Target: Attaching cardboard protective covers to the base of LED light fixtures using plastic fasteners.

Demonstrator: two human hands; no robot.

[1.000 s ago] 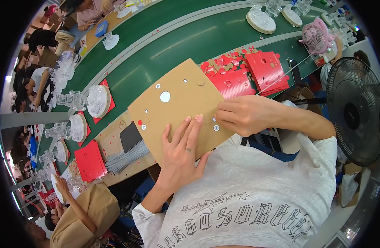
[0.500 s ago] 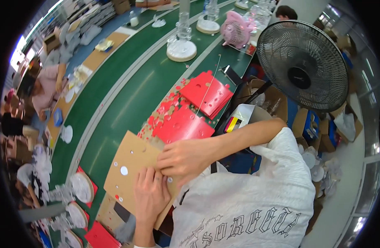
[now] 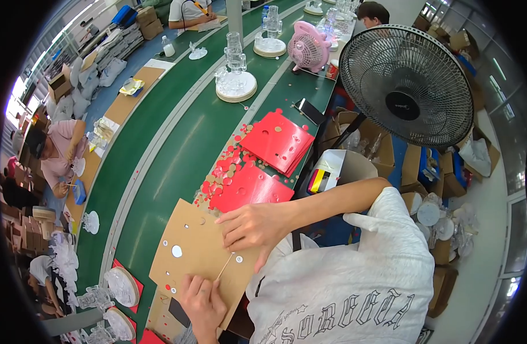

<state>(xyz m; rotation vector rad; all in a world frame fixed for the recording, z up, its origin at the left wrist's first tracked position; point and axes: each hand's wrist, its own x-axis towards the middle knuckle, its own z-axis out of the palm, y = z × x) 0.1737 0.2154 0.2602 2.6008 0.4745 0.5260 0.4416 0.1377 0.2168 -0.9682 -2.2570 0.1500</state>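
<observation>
A brown cardboard sheet with several punched holes lies tilted in front of me. My left hand is over its lower part, with fingers pinched round a thin wooden stick. The stick slants up across the sheet, its tip beside a small hole near my right fingertips. Reaching across from the right, my right hand lies on the sheet's upper right part, fingers stretched and thumb apart. Beyond it are a glossy red sheet and a stack of red sheets, with loose red and brown discs alongside.
A large black fan stands at the right, near an open white box. A pink fan and a phone sit farther off. Clear plastic assemblies on round bases stand along the green conveyor. Other people work across it.
My left hand has drawn back toward me, away from my right hand, and the stick now shows between them. The right hand stays on the sheet. The whole view has shifted slightly.
</observation>
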